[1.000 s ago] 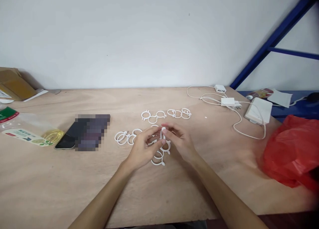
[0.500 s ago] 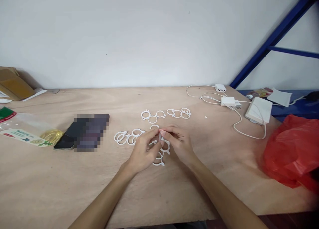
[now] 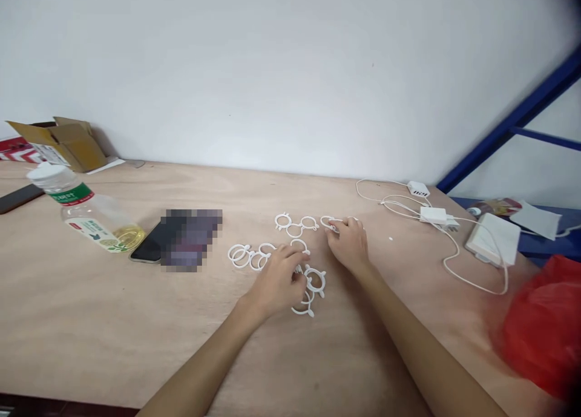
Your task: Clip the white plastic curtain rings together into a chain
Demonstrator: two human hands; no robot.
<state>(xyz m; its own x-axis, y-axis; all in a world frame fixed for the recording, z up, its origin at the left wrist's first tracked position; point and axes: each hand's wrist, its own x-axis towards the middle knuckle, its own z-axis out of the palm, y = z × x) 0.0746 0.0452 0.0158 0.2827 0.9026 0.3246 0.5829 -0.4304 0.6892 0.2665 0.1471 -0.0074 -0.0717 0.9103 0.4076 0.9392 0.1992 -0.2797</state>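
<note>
Several white plastic rings with small tabs lie in groups on the wooden table. My left hand [image 3: 282,279] rests low over the middle group, with bent fingers and a gap between thumb and forefinger. Beside its fingertips lies a tabbed ring [image 3: 315,280], and another ring [image 3: 239,256] is in the group to its left. My right hand [image 3: 348,242] reaches forward to the far right group, its thumb and fingers closing at a white ring [image 3: 327,221]; the fingers cover much of that group. Left of it sits another set of linked rings [image 3: 283,221].
On the left are a phone [image 3: 147,240], partly pixelated, a tilted plastic bottle [image 3: 86,214] with yellow liquid and an open cardboard box [image 3: 82,144]. White chargers [image 3: 433,215] and cables lie at right, near a white box [image 3: 494,238] and a red plastic bag [image 3: 544,326].
My hands have parted. The right one has gone forward and right to the far rings, while the left stays over the middle group. The view has swung left.
</note>
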